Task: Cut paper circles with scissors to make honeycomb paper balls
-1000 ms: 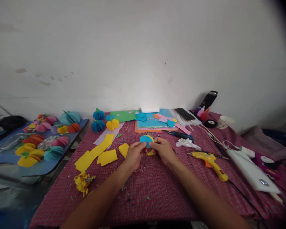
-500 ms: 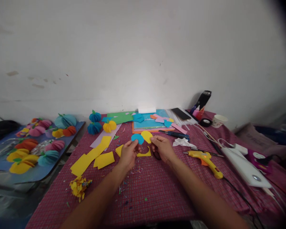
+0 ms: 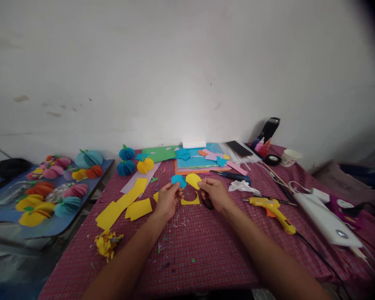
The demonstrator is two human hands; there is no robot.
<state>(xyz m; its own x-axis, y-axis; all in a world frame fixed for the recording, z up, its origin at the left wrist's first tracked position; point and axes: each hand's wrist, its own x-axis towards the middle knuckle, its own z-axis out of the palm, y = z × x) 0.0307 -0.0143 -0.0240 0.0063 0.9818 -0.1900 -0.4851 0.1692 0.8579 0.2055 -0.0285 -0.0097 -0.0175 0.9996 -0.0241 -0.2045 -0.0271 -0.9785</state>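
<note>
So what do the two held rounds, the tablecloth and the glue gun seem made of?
Blue round and yellow round: matte, likely paper or thin card, being flat. Tablecloth: apparently dull fabric, checked and creased at right. Glue gun: probably smooth plastic, given its even yellow, molded-looking body.

Left fingers (image 3: 175,188) partly hide the blue disc (image 3: 178,180).

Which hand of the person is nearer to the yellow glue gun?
Right. The right hand is left of the glue gun, apart from it; the left hand is farther left, beyond the right.
</note>
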